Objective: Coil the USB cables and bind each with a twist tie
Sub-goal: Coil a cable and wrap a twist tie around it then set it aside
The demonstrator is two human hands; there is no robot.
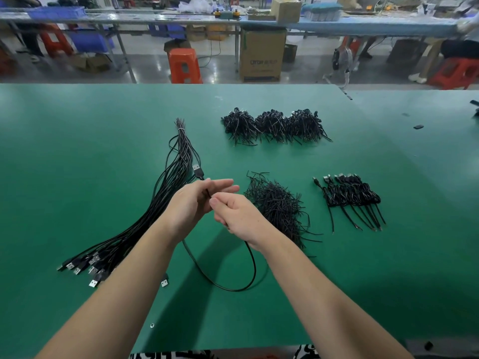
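- Black uncoiled USB cables (145,224) lie in a tied bundle left of the hands on the green counter (77,151), plugs fanned toward the person, probably kept close as the supply.
- Left hand (191,203), fingers nearly straight, serves as a form; the cable being coiled (225,278) crosses its palm, with the USB plug (198,171) jutting beyond.
- Right hand (238,216) pinches that cable just beside the left fingers, its slack looping toward the person.
- Loose twist ties (278,206) are heaped just right of it, within easy reach.
- Finished coils (350,195) sit in a row farther right, and bigger piles (272,125) lie beyond the hands.
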